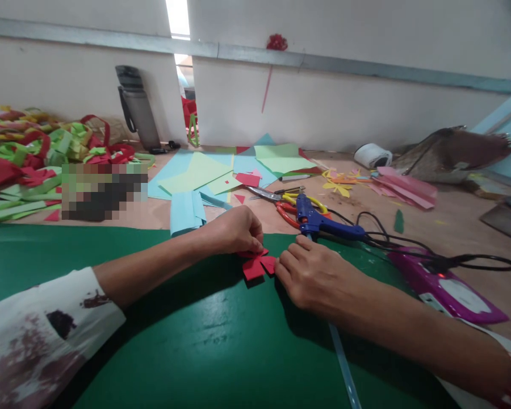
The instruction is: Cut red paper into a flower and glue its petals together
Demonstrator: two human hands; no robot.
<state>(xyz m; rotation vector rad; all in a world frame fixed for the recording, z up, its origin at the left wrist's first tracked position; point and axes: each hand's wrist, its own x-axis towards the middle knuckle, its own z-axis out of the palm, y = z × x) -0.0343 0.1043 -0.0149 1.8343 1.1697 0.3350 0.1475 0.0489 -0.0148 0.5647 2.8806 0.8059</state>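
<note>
Over the green mat (187, 335), a red paper flower (254, 269) with separate petals lies between my two hands. My left hand (237, 230) pinches its far left side, thumb and fingers pressed together. At the flower's right petal, the fingertips of my right hand (309, 272) are closed on its edge. A blue hot glue gun (319, 218) rests just beyond my right hand. Its nozzle end is hard to make out behind the knuckles. A long clear glue stick (343, 363) shows below my right wrist and runs toward me.
Scissors (285, 213) with red and yellow handles lie behind the glue gun. Green and blue paper sheets (200, 173) spread along the wall. A purple power strip (451, 289) with black cables sits right. Paper strips (46, 147) and a grey bottle (139, 111) stand left.
</note>
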